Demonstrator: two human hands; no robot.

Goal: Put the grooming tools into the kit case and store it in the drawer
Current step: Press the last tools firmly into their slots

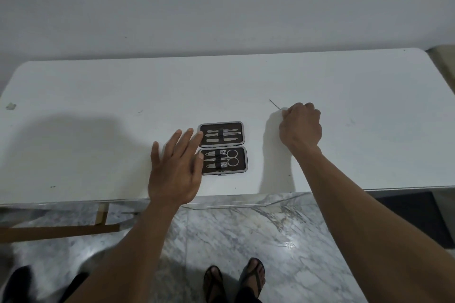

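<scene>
Two hands I see: left hand flat, fingers spread by open case; right hand pinching thin tool.

the smooth matt white tabletop bears a flat open kit case with a bright metal rim and a dark brown matt lining. at the case's 6 o'clock half lie shiny steel scissors. below the table, the grey-veined marble floor looks polished and glossy.
</scene>
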